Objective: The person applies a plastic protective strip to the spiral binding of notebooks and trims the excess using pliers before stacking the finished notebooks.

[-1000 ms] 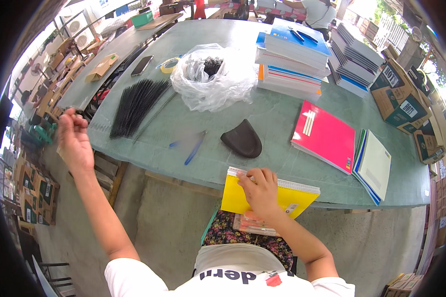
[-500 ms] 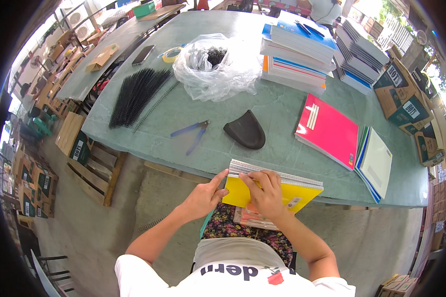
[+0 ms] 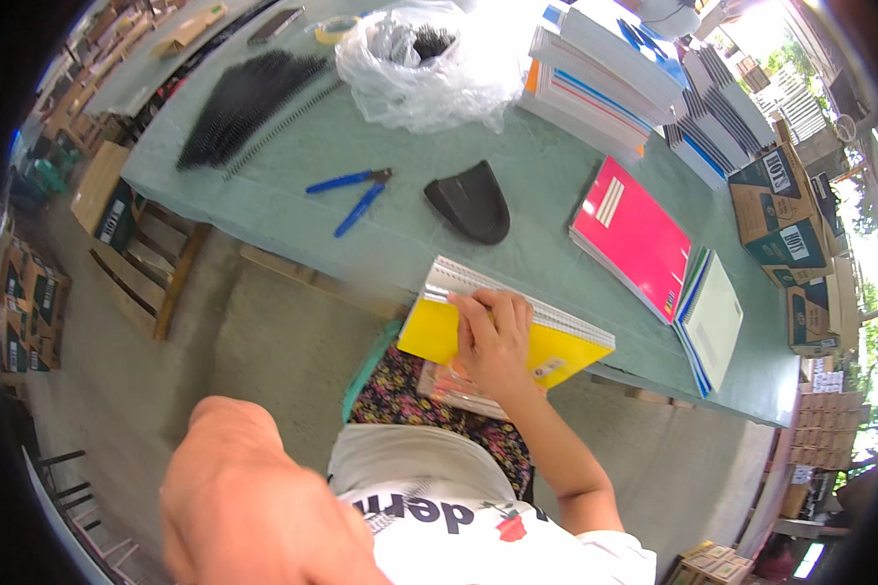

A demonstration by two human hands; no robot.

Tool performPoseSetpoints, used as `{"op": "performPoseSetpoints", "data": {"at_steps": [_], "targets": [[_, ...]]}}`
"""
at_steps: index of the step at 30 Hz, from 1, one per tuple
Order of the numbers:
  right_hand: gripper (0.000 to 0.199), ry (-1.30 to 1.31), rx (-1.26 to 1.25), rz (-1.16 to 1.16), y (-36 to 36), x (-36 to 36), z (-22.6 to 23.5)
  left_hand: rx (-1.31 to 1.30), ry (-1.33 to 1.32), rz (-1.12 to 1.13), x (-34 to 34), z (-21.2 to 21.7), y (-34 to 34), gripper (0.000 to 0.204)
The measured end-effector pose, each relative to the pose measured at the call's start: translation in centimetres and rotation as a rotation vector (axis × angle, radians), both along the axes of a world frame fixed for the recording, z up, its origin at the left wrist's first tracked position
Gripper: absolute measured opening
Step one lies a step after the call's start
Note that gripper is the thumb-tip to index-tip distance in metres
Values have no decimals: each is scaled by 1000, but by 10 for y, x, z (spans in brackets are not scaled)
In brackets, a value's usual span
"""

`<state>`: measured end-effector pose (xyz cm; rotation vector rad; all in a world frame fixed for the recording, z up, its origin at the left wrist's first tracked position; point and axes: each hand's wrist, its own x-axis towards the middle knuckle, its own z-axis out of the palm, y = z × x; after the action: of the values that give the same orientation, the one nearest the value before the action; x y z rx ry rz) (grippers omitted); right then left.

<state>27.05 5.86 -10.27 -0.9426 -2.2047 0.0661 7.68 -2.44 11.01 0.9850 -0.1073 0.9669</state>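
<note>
1. Now the right hand (image 3: 495,336) lies flat, fingers spread, on the yellow notebook (image 3: 517,336), pinning it at the near edge of the green table (image 3: 293,210), above the lap.
2. Up close, the left hand (image 3: 254,507) fills the lower view, blurred; I cannot tell whether it grips anything.
3. Judging by the bare perforated edge of the notebook, this looks like the binding step, with the book steadied for a coil.
4. Next move likely calls for a coil from the black spiral pile (image 3: 249,97), far left, a long reach.
5. Blue pliers (image 3: 351,195) and a dark pouch (image 3: 473,200) lie between; open tabletop surrounds them.
6. Mind the notebook overhanging the table edge; the red notebook (image 3: 629,239) sits near on the right.
</note>
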Motion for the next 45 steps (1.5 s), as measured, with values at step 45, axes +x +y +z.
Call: {"op": "performPoseSetpoints", "data": {"at_steps": [45], "targets": [[46, -8, -2, 24, -7, 8, 2, 478, 1206, 1044, 7, -180, 88, 14]]}}
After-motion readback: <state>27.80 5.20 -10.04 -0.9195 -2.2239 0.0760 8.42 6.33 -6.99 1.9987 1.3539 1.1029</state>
